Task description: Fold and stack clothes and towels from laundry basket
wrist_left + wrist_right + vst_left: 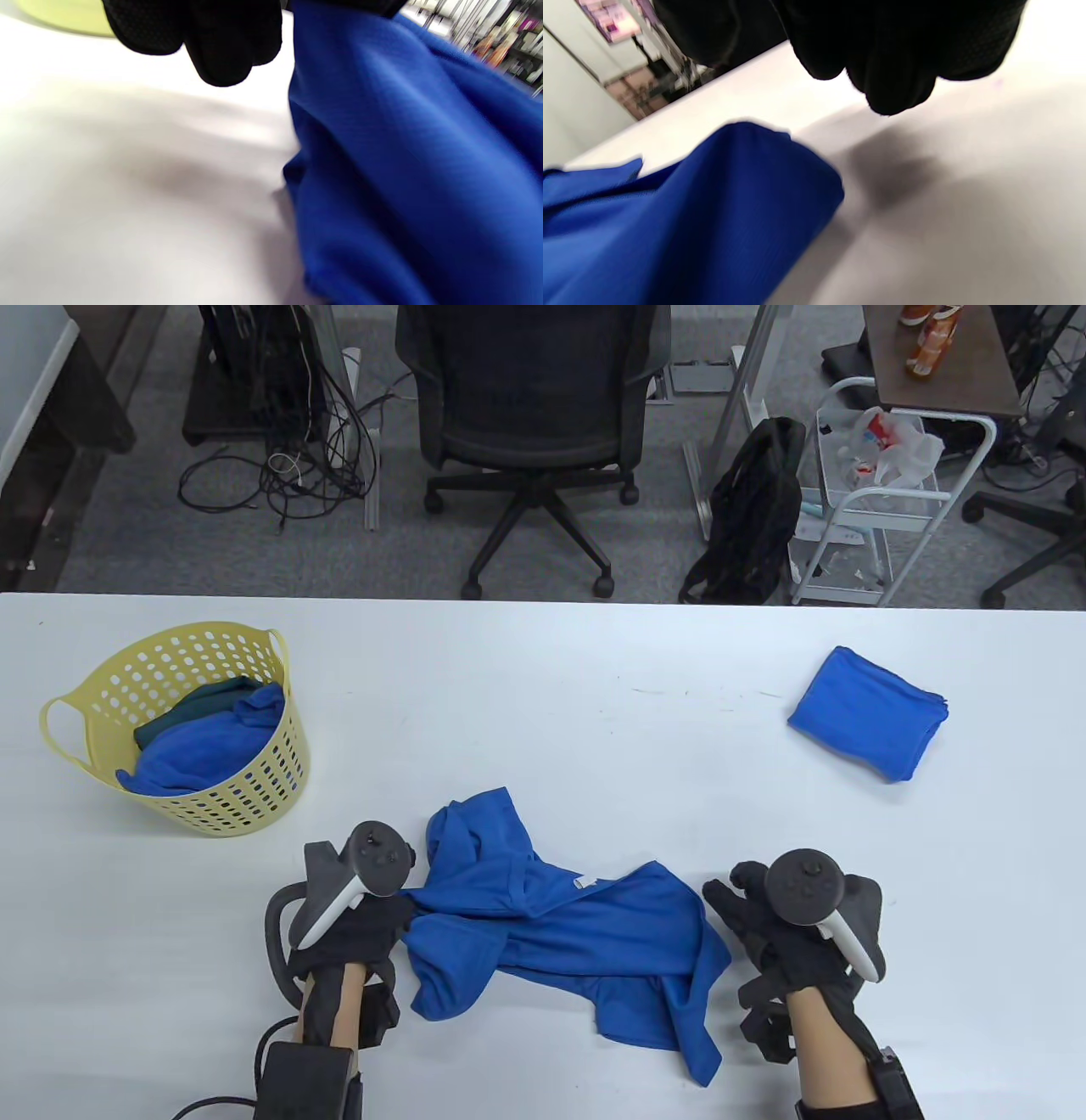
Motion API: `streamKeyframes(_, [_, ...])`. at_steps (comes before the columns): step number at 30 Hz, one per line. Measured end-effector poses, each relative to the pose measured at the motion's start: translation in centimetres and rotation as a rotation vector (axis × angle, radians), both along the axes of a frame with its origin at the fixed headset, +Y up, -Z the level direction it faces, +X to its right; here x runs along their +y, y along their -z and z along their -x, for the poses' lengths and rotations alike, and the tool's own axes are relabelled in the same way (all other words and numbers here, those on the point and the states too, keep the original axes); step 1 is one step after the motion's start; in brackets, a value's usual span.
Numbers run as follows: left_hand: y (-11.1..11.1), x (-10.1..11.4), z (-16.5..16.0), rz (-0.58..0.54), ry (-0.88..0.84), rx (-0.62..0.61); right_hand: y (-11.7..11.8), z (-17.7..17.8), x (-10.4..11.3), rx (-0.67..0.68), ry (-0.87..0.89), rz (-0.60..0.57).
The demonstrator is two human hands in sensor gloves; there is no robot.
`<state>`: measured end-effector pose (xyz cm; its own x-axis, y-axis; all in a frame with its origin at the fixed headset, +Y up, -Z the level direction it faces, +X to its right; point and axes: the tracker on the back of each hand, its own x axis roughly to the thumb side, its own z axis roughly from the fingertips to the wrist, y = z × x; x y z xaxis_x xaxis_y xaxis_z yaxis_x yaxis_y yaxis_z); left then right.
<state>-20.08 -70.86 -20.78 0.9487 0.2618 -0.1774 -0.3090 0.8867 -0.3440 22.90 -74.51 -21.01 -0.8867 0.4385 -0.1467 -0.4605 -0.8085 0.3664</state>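
White table [543, 661]: one shirt [560, 925], one basket [182, 729].

office chair [530, 424] | white cart [882, 492] | black backpack [751, 513] | floor cables [280, 466]

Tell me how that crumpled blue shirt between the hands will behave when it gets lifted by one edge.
The blue shirt will probably go limp and hang, since it already lies in loose folds on the table. Its thin knit suggests it is light. By the left hand the fabric bunches, so it will likely drag and wrinkle rather than slide as a flat sheet.
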Motion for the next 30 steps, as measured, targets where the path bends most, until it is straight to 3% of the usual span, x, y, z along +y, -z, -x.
streamKeyframes(4, [-0.4, 1.4, -0.3, -0.125, 0.006, 0.014, 0.2, 2.5, -1.1, 0.099, -0.228, 0.088])
streamKeyframes(6, [-0.5, 1.6, -0.4, -0.157, 0.059, 0.028, 0.2, 3.2, -1.1, 0.108, -0.313, 0.052])
streamKeyframes(11, [-0.3, 1.1, 0.3, -0.142, 0.109, 0.034, 0.2, 1.2, -0.1, 0.012, -0.175, -0.054])
streamKeyframes(13, [-0.1, 0.7, 0.8, -0.122, -0.004, 0.021, 0.3, 0.1, 0.2, -0.037, -0.101, -0.092])
streamKeyframes(17, [0.3, -0.9, 2.6, -0.046, -0.529, -0.055, 0.3, -1.9, 0.8, -0.125, 0.024, -0.155])
streamKeyframes(19, [0.3, -1.5, 3.3, 0.006, -0.674, -0.082, 0.3, -2.7, 0.9, -0.157, 0.055, -0.165])
streamKeyframes(26, [0.1, -1.9, 3.8, -0.055, -0.579, 0.0, 0.3, -3.4, 0.9, -0.169, 0.065, -0.149])
streamKeyframes(28, [0.1, -1.7, 3.8, -0.108, -0.527, 0.005, 0.2, -3.4, 0.9, -0.168, 0.052, -0.156])
streamKeyframes(30, [0.2, -1.6, 3.7, -0.085, -0.506, -0.028, 0.2, -3.5, 0.9, -0.166, 0.066, -0.16])
